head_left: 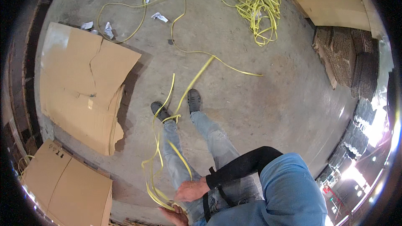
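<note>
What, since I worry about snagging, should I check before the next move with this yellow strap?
1. Left hand on the yellow strap: ok, strands run into it.
2. Right hand on the strap: ok, one length sticks up from it.
3. Strands between the hands untwisted: cannot tell, the hands hide them.
4. Left shoe clear of strap: not ok, a strand crosses it in this view.
5. Strap pile untangled: not ok, heaped in loose loops.
6. Floor free of paper scraps: not ok, several lie about.
</note>
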{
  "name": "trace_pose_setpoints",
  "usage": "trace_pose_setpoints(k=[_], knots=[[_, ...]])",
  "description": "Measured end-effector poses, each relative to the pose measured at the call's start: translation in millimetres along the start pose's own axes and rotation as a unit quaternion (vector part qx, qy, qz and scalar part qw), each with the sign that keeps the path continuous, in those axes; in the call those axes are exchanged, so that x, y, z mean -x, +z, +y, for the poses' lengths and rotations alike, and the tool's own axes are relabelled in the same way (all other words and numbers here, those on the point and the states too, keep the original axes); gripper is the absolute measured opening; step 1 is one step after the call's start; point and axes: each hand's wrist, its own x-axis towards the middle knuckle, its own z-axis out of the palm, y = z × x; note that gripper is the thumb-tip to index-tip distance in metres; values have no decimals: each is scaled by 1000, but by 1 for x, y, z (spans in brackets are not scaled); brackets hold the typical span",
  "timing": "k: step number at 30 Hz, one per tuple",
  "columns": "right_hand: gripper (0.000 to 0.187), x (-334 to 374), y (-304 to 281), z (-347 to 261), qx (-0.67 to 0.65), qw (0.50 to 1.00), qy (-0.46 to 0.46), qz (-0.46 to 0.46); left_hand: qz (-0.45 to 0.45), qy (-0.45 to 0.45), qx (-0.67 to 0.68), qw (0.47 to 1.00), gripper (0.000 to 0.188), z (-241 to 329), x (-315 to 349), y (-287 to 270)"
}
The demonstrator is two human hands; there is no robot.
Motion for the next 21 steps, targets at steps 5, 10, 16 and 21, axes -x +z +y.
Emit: trace_pose_setpoints(k=[5,10,16,21], knots=[[21,6,55,-40,-45,994,-87,47,24,194,-120,973,29,2,9,-12],[39,9,44,14,74,983,12,170,105,211,-109,966,40,14,-33,-148],[43,69,-126,189,153,768,312,538,304,200,-198,910,43,-3,-2,-208],[44,134,-247,305,296,694,432,495,296,79,-136,942,36,-71,-10,-135]])
